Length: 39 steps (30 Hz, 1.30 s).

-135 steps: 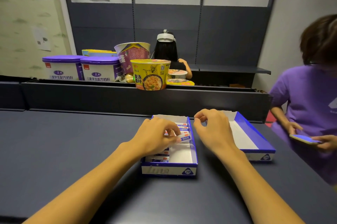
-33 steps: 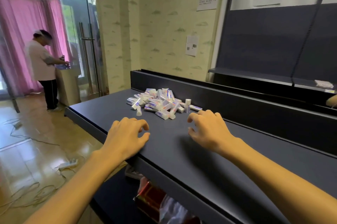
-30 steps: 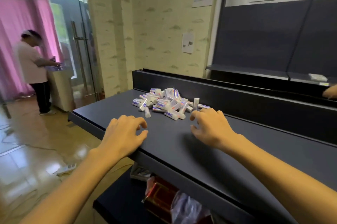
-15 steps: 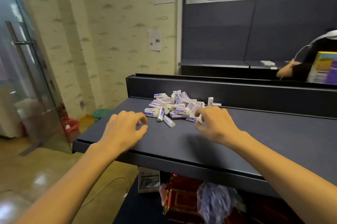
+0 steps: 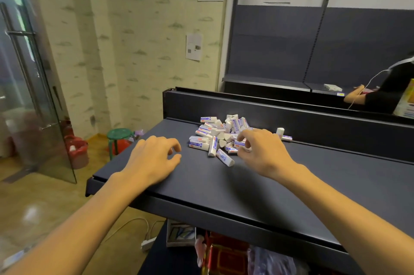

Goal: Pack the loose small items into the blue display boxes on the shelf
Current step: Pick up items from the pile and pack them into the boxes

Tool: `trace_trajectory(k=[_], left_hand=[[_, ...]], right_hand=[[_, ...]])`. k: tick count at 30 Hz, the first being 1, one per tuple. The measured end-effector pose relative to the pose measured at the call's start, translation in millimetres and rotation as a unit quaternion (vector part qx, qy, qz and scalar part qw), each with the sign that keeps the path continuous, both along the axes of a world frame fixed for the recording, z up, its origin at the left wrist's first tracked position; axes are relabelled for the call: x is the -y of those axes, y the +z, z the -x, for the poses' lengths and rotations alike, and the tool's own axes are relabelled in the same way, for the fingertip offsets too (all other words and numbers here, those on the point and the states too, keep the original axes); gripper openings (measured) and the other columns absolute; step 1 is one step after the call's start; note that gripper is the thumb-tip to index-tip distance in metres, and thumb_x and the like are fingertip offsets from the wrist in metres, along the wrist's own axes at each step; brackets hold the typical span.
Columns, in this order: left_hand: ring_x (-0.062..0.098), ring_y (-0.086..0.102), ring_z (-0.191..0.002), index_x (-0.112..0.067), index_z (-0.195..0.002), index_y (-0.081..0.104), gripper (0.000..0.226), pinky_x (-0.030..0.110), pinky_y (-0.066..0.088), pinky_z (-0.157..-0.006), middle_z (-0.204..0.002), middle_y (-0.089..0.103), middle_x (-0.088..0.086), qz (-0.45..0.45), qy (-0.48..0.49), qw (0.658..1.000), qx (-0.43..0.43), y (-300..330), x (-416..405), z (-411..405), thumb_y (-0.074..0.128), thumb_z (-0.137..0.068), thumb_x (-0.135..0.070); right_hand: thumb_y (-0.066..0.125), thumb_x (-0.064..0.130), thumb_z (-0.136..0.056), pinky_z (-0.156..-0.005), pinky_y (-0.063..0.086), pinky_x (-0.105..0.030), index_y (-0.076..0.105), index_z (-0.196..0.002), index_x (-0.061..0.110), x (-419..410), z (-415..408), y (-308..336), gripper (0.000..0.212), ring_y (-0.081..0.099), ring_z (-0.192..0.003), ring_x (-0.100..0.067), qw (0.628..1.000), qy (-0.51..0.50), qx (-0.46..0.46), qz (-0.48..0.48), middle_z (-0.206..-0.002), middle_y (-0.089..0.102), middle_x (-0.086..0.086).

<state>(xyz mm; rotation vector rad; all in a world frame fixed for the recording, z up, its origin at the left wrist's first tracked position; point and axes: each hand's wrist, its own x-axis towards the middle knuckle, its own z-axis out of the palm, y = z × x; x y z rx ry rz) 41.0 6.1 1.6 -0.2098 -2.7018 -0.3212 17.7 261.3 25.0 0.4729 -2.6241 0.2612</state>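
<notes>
A pile of small white packets with blue and red print [image 5: 220,134] is heaped on the dark shelf top [image 5: 257,182], close to the raised back rail [image 5: 291,115]. One packet [image 5: 280,131] is stood upright to the right of the pile, with another [image 5: 286,138] laid flat just beside it. A single packet [image 5: 224,157] is seen lying at the near edge of the heap, tilted toward the camera.

The right hand [image 5: 261,152] is placed at the pile's right side, and a packet [image 5: 240,143] is pinched between its thumb and curled fingertips. The left hand [image 5: 152,158] is held over the shelf top to the left of the pile, apart from it; its fingers are loosely curled and nothing is held in them.

No blue display box is caught in this view.

On the floor to the left, a green stool [image 5: 118,138] and a red bucket [image 5: 78,151] are set by the patterned wall, beside a glass door [image 5: 33,95]. At the far right, a person's arm [image 5: 367,97] in a dark sleeve is seen behind the rail
</notes>
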Motion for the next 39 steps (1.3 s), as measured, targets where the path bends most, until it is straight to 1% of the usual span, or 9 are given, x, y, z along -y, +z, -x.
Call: trace_trajectory(k=[3, 6, 8, 14, 24, 28, 31, 35, 39], left_hand=[[0.015, 0.056, -0.099, -0.033, -0.105, 0.062, 0.018, 0.032, 0.041, -0.086, -0.100, 0.066, -0.010, -0.005, -0.008, 1.000, 0.002, 1.2, 12.6, 16.7, 0.054, -0.090, -0.041], [0.014, 0.057, -0.099, -0.033, -0.104, 0.062, 0.018, 0.032, 0.041, -0.088, -0.100, 0.066, -0.011, -0.018, -0.032, 0.999, 0.001, -0.7, 18.6, 37.3, 0.054, -0.090, -0.039], [0.014, 0.057, -0.100, -0.033, -0.105, 0.062, 0.019, 0.032, 0.041, -0.088, -0.100, 0.066, -0.011, -0.022, -0.061, 0.998, 0.005, -2.9, 22.3, 52.4, 0.054, -0.090, -0.039], [0.013, 0.054, -0.103, -0.033, -0.109, 0.061, 0.021, 0.031, 0.039, -0.089, -0.103, 0.065, -0.012, -0.017, -0.141, 0.990, 0.011, 0.7, 35.9, 95.2, 0.053, -0.091, -0.040], [0.013, 0.053, -0.104, -0.031, -0.112, 0.060, 0.025, 0.031, 0.038, -0.092, -0.106, 0.064, -0.011, -0.020, -0.257, 0.966, 0.031, -5.8, 30.3, 135.6, 0.052, -0.092, -0.042], [0.016, 0.053, -0.103, -0.033, -0.108, 0.059, 0.025, 0.031, 0.037, -0.089, -0.105, 0.066, -0.010, -0.031, -0.271, 0.961, 0.036, -6.4, 20.9, 140.4, 0.050, -0.091, -0.049], [0.019, 0.053, -0.105, -0.033, -0.111, 0.057, 0.029, 0.033, 0.038, -0.091, -0.110, 0.065, -0.005, -0.014, -0.269, 0.962, 0.048, -6.9, 15.7, 140.6, 0.050, -0.091, -0.052], [0.019, 0.053, -0.105, -0.033, -0.113, 0.057, 0.030, 0.031, 0.038, -0.089, -0.112, 0.063, -0.005, -0.009, -0.269, 0.961, 0.069, -6.7, 13.6, 143.6, 0.054, -0.089, -0.051], [0.019, 0.053, -0.105, -0.029, -0.113, 0.061, 0.032, 0.033, 0.042, -0.089, -0.113, 0.061, -0.005, -0.009, -0.283, 0.955, 0.082, -4.7, 12.7, 146.7, 0.058, -0.088, -0.049]], right_hand=[[0.052, 0.029, -0.089, -0.076, 0.032, -0.030, 0.061, -0.111, 0.022, 19.5, 8.0, -3.4, 0.024, 0.054, -0.103, -0.023, 1.000, 0.001, -0.004, -0.001, -0.102, 0.063, 0.002], [0.053, 0.029, -0.090, -0.085, 0.039, -0.033, 0.061, -0.112, 0.022, 35.3, 15.6, -6.1, 0.025, 0.055, -0.104, -0.023, 1.000, -0.014, 0.003, 0.015, -0.103, 0.064, 0.003], [0.054, 0.028, -0.089, -0.087, 0.040, -0.035, 0.061, -0.111, 0.021, 45.6, 20.8, -10.0, 0.024, 0.056, -0.101, -0.024, 0.999, -0.033, -0.002, 0.028, -0.100, 0.065, 0.002], [0.053, 0.029, -0.090, -0.083, 0.040, -0.035, 0.060, -0.106, 0.023, 77.0, 27.3, -26.0, 0.018, 0.054, -0.100, -0.023, 0.994, -0.106, 0.003, 0.040, -0.096, 0.064, 0.003], [0.057, 0.038, -0.088, -0.078, 0.040, -0.034, 0.059, -0.088, 0.024, 104.2, 37.9, -37.3, 0.014, 0.057, -0.090, -0.025, 0.977, -0.205, -0.039, 0.052, -0.086, 0.065, 0.002], [0.052, 0.040, -0.089, -0.078, 0.033, -0.033, 0.059, -0.098, 0.026, 112.3, 40.6, -32.6, 0.018, 0.056, -0.101, -0.025, 0.969, -0.243, -0.022, 0.029, -0.095, 0.067, 0.002], [0.048, 0.040, -0.091, -0.083, 0.033, -0.036, 0.057, -0.106, 0.026, 118.8, 39.0, -30.0, 0.022, 0.054, -0.105, -0.028, 0.961, -0.276, 0.008, 0.010, -0.105, 0.065, 0.001], [0.047, 0.038, -0.091, -0.085, 0.032, -0.037, 0.054, -0.113, 0.024, 124.5, 40.1, -29.9, 0.027, 0.051, -0.110, -0.029, 0.950, -0.308, 0.039, -0.021, -0.114, 0.062, 0.000], [0.044, 0.039, -0.095, -0.088, 0.031, -0.038, 0.048, -0.127, 0.024, 129.7, 44.9, -37.0, 0.035, 0.047, -0.116, -0.027, 0.946, -0.320, 0.042, -0.004, -0.121, 0.060, 0.000]])
